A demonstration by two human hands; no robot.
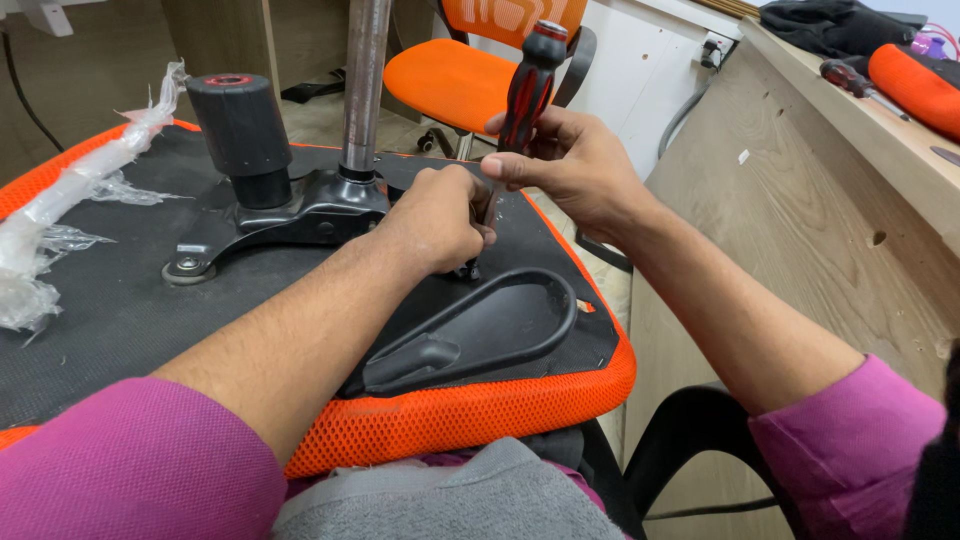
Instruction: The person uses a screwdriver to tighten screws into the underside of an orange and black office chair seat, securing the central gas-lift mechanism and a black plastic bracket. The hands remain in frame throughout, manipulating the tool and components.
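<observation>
We grip the screwdriver point(527, 85) upright in our right hand point(570, 165), fingers wrapped round its handle; left hand point(440, 215) pinches the shaft, steadying the tip on the seat underside point(120, 310).

sleeves: magenta-pink, short, above the elbow | forearms: bare | left hand point(440, 222), right hand point(565, 165): ungloved

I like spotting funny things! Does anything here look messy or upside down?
Yes. The orange chair seat lies upside down, its black underside and metal post pointing up. Crumpled clear plastic wrap sprawls along its left edge. The right hand holds a screwdriver; the left hand steadies its tip.
</observation>
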